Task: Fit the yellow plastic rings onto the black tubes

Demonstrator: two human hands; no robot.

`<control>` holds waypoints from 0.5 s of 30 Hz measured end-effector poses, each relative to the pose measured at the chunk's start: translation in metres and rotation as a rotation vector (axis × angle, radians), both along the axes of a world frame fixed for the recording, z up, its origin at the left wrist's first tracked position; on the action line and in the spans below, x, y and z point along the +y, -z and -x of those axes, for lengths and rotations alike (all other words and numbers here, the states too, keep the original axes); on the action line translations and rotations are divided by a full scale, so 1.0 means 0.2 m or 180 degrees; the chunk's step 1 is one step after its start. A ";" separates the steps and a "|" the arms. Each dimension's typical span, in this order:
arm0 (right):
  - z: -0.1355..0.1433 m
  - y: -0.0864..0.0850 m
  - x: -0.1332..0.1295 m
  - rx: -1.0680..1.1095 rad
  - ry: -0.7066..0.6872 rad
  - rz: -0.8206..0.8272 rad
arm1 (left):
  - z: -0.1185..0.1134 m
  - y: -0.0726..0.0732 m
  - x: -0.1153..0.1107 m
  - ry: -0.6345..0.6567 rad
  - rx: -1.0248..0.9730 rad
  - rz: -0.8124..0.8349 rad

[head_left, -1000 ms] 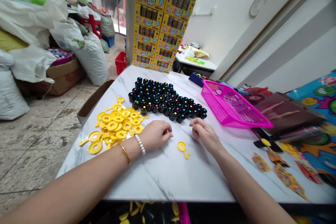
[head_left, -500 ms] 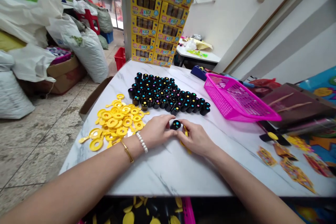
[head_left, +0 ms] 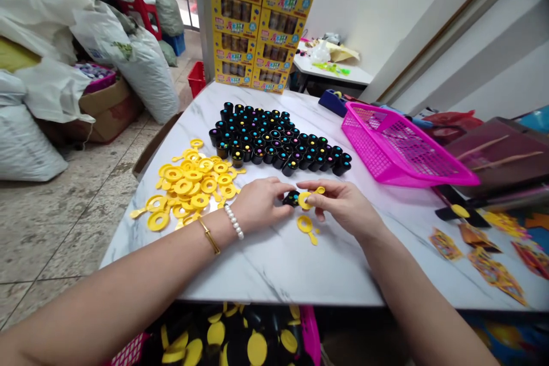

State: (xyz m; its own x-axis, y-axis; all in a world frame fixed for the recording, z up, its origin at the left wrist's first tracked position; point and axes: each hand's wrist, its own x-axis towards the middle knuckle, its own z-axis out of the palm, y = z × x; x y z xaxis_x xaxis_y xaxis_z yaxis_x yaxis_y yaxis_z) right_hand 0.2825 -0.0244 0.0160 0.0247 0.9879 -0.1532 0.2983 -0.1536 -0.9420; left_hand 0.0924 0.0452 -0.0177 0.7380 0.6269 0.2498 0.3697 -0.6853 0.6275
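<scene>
My left hand (head_left: 266,201), with a pearl bracelet at its wrist, pinches a small black cup (head_left: 292,199) with coloured dots. Close beside it, my right hand (head_left: 338,201) grips a yellow ring with a short handle (head_left: 305,201) between thumb and fingers, held up against the cup. Another yellow ring with a handle (head_left: 305,224) lies on the table just below the hands. To the left spreads a heap of such yellow rings (head_left: 184,186). Beyond the hands stand rows of black cups (head_left: 274,140) with coloured dots inside.
A pink plastic basket (head_left: 407,151) sits on the right of the marble-patterned table (head_left: 274,274). Stacked yellow boxes (head_left: 257,23) rise at the back. Below the front edge is a container of black and yellow pieces (head_left: 240,337). Small packets (head_left: 493,269) lie at the right.
My right hand has lifted a yellow ring to the cup, leaving another ring in view on the table. My left hand still holds the cup. The view has tilted slightly downward.
</scene>
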 end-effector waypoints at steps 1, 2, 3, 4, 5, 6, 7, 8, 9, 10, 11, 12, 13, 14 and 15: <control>0.02 0.00 0.00 -0.0061 0.0096 -0.0064 | 0.00 0.00 0.00 -0.0002 0.0012 0.0021; 0.03 0.00 0.01 -0.0145 0.0157 -0.0115 | 0.00 0.00 0.00 -0.0015 0.0022 0.0038; 0.05 0.01 0.01 -0.0216 0.0178 -0.0135 | 0.00 0.01 -0.01 -0.0035 0.0023 0.0049; 0.05 0.01 0.02 -0.0238 0.0169 -0.0106 | -0.01 0.01 -0.01 -0.0055 0.0010 0.0054; 0.05 0.02 0.02 -0.0183 0.0150 -0.0024 | -0.01 0.01 -0.01 -0.0068 -0.0011 0.0055; 0.04 0.03 0.03 -0.0049 0.0138 0.0100 | -0.01 0.01 -0.01 -0.0066 -0.0031 0.0057; 0.03 0.04 0.04 0.0135 0.0142 0.0251 | -0.01 0.01 0.00 -0.0048 -0.0046 0.0063; 0.02 0.04 0.04 0.0342 0.0142 0.0409 | -0.01 0.01 0.00 -0.0026 -0.0055 0.0076; 0.00 0.05 0.04 0.0542 0.0120 0.0548 | -0.01 0.01 0.00 -0.0008 -0.0060 0.0093; -0.01 0.06 0.05 0.0707 0.0066 0.0661 | -0.01 0.02 0.00 0.0008 -0.0059 0.0110; -0.02 0.06 0.05 0.0820 -0.0001 0.0736 | -0.01 0.02 0.00 0.0020 -0.0061 0.0121; -0.02 0.06 0.05 0.0871 -0.0053 0.0770 | -0.01 0.02 0.00 0.0028 -0.0067 0.0120; -0.02 0.06 0.05 0.0863 -0.0064 0.0757 | -0.01 0.02 0.00 0.0036 -0.0075 0.0110; -0.01 0.06 0.04 0.0800 -0.0020 0.0701 | -0.01 0.02 0.00 0.0042 -0.0084 0.0093; 0.00 0.06 0.04 0.0703 0.0069 0.0625 | -0.01 0.02 0.00 0.0045 -0.0090 0.0075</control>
